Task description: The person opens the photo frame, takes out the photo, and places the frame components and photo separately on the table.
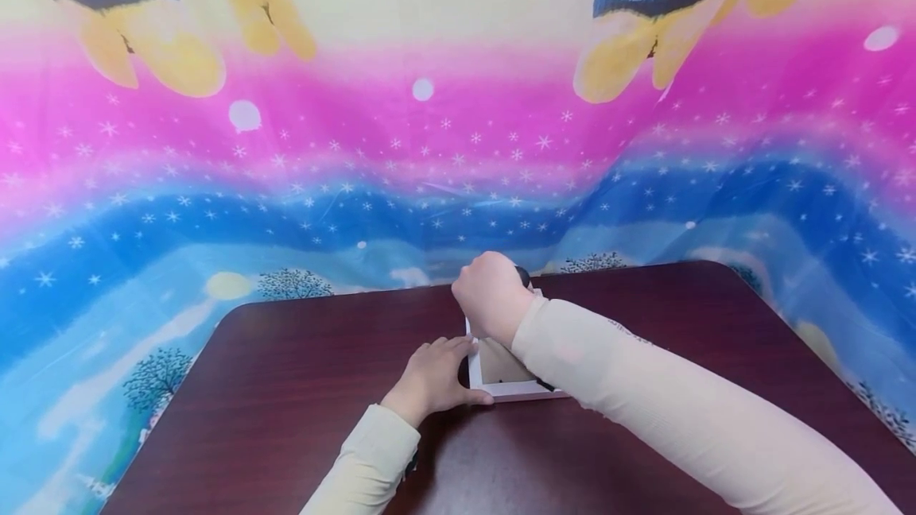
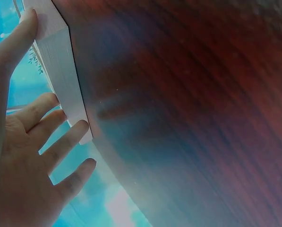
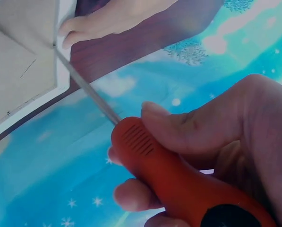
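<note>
A white picture frame (image 1: 515,392) lies back side up on the dark wooden table (image 1: 286,388); its brown backing board (image 3: 18,61) shows inside the white border (image 3: 63,52). My right hand (image 1: 490,292) grips an orange-handled screwdriver (image 3: 174,175). Its thin metal shaft (image 3: 86,87) reaches down to the inner edge of the frame at the backing board. My left hand (image 1: 436,376) rests against the frame's near left corner, with straight fingers (image 2: 60,146) on the white side edge (image 2: 65,80) and the thumb along another edge. My right forearm hides the frame's right side in the head view.
A colourful cloth (image 1: 429,141) with pink and blue bands, stars and cartoon figures hangs behind and round the table. The table's rounded far edge (image 1: 644,269) lies just beyond the frame. Bare wood (image 2: 188,118) spreads to the left and right of the frame.
</note>
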The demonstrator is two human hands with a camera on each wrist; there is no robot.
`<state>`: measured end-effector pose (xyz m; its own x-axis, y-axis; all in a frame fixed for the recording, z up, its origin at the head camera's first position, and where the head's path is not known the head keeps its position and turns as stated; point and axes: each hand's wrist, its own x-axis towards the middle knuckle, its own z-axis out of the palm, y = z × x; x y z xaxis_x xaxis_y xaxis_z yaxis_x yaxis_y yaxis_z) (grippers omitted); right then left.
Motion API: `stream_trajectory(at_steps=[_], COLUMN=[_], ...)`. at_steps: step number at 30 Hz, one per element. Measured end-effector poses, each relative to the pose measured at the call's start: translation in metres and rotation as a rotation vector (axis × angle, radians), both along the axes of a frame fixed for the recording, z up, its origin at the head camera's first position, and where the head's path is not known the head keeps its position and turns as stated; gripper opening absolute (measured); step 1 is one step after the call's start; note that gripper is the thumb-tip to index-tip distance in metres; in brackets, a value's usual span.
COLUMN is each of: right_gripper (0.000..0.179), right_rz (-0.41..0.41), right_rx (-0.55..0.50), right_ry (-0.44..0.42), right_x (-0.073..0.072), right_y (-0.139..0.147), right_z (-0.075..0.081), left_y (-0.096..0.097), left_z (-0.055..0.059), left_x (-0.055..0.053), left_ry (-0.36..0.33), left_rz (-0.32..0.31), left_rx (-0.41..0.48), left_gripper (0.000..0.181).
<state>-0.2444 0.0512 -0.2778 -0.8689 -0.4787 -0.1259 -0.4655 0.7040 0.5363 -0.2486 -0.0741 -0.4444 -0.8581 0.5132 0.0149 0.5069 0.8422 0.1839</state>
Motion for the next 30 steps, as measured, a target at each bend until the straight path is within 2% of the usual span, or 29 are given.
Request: stream_trajectory(at_steps=[6, 12, 16, 19, 23, 30], right_gripper=[0.022, 0.014, 0.007, 0.011, 0.021, 0.011], right_rz=[-0.017, -0.071, -0.112, -0.119, -0.103, -0.129], right_rx=[-0.006, -0.147, -0.232, -0.302, -0.409, -0.589], right_ry=[-0.017, -0.097, -0.156, -0.208, -0.277, -0.355], right_x=[-0.003, -0.013, -0.018, -0.021, -0.026, -0.03], right_y=[-0.001, 0.024, 0.047, 0.067, 0.098, 0.144], right_z=[0.001, 0.005, 0.004, 0.001, -0.009, -0.04], left_y=[-0.001, -0.001, -0.002, -0.002, -0.001, -0.002], left_z=[0.0, 0.001, -0.001, -0.001, -0.001, -0.002], left_x=[-0.002, -0.003, -0.003, -0.004, -0.002, -0.001], left_ry=[0.015, 0.012, 0.033, 0.039, 0.039, 0.03], left_rz=[-0.014, 0.0, -0.004, 0.003, 0.006, 0.012], left_rx=[-0.013, 0.02, 0.038, 0.025, 0.015, 0.009], left_gripper=[0.087, 0.086, 0.085, 0.085, 0.086, 0.089])
